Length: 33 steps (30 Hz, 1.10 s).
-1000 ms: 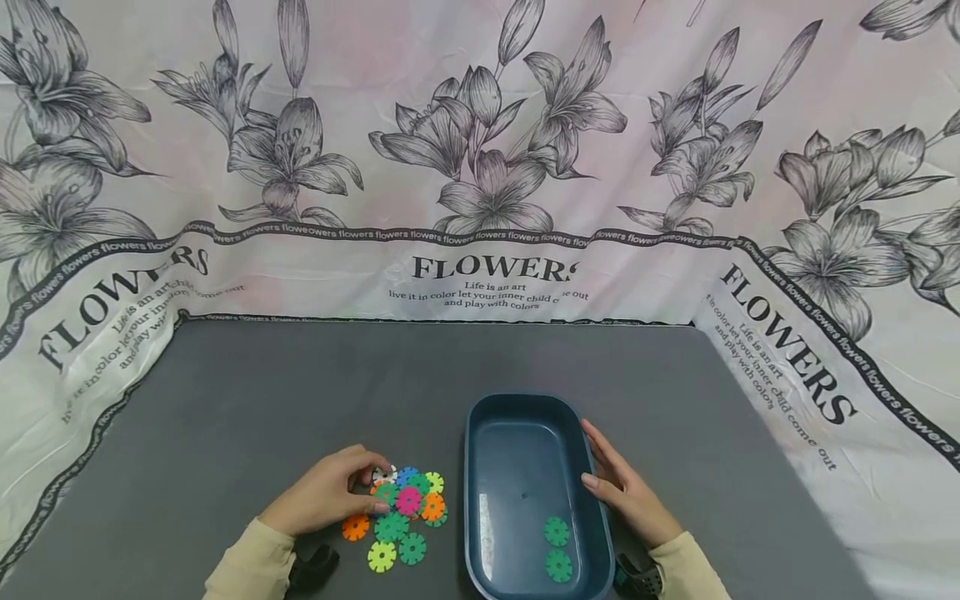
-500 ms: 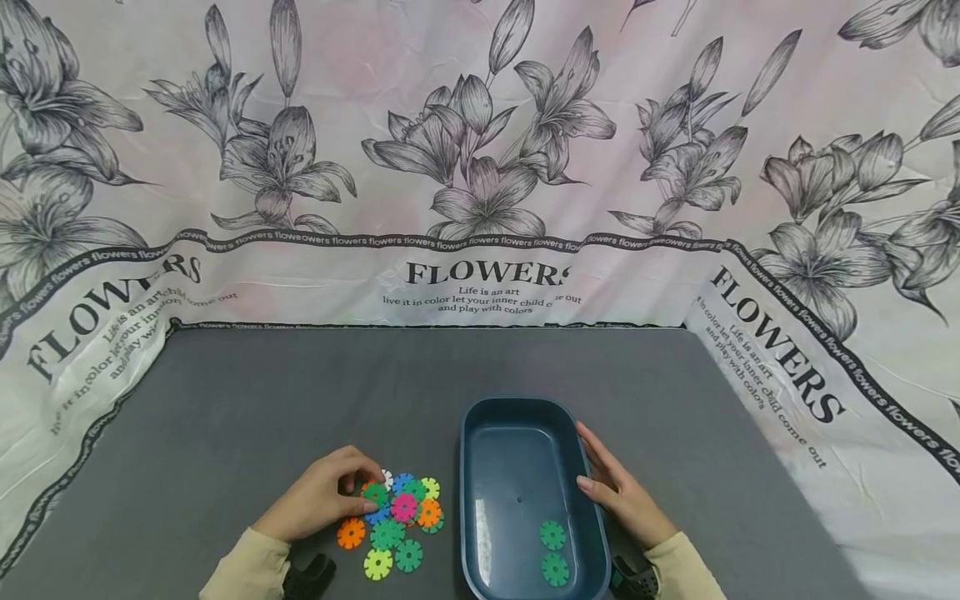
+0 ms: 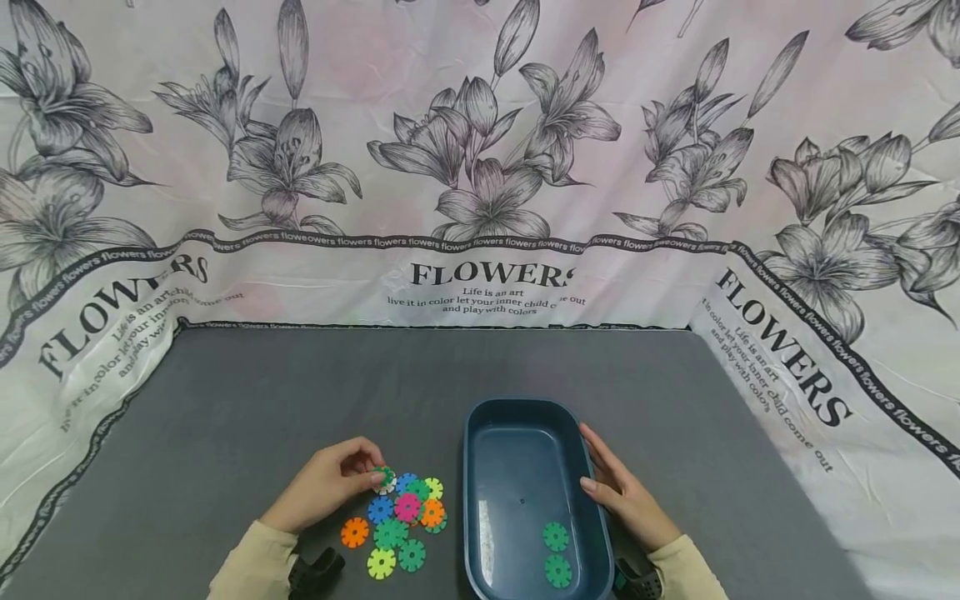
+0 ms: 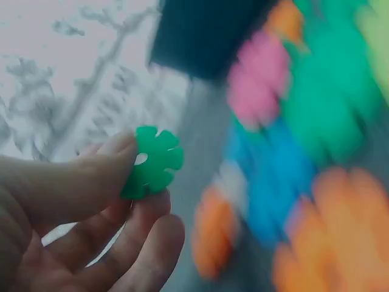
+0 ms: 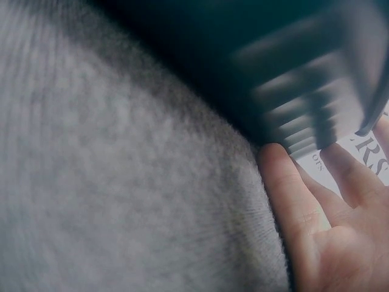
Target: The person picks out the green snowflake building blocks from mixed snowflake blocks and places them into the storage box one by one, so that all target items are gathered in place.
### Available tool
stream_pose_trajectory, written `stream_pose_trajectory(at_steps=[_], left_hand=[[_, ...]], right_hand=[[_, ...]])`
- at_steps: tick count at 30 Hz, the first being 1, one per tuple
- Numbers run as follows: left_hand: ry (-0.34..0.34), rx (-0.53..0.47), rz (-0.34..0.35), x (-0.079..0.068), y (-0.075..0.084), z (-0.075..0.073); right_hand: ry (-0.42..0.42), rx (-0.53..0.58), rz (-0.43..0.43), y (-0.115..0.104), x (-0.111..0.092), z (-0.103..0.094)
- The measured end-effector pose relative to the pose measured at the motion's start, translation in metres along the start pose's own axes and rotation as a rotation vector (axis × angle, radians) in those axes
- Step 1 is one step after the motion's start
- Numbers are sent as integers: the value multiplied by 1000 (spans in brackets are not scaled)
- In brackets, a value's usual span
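As left grip (image 3: 321, 487) pinches green disc (image 4: 159, 163) and straight-fingered right grip (image 3: 632, 495) touches tray (image 3: 517, 471), we judge this pickup; likely next: carry right.

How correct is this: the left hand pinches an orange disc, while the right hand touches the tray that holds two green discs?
Only the colour is wrong: the left hand pinches a green disc, as the left wrist view shows. The right hand touches the tray holding two green discs.
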<state>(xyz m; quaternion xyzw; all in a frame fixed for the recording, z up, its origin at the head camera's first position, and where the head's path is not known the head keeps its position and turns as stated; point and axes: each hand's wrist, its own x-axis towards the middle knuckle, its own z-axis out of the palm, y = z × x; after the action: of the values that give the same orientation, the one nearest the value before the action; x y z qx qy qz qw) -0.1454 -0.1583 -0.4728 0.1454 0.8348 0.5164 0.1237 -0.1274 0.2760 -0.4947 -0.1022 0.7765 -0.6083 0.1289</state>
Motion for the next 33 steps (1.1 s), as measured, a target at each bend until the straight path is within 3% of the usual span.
stream_pose_trajectory(at_steps=[4, 8, 15, 19, 22, 27, 33], left_hand=[[4, -179, -24, 11, 26, 9], [-10, -329, -47, 26, 57, 27], [-209, -470, -70, 53, 102, 74], [-299, -459, -156, 65, 116, 103], [-333, -393, -209, 74, 121, 124], [-297, -256, -247, 84, 124, 147], [-295, -158, -247, 86, 124, 158]], right_hand=[[2, -4, 16, -2, 0, -1], [7, 2, 32, -3, -1, 0], [15, -9, 26, -4, -1, 1], [13, 9, 28, -3, -1, 1], [9, 36, 37, -2, -2, 2], [15, 33, 43, -2, -3, 1], [11, 4, 21, -1, -2, 0]])
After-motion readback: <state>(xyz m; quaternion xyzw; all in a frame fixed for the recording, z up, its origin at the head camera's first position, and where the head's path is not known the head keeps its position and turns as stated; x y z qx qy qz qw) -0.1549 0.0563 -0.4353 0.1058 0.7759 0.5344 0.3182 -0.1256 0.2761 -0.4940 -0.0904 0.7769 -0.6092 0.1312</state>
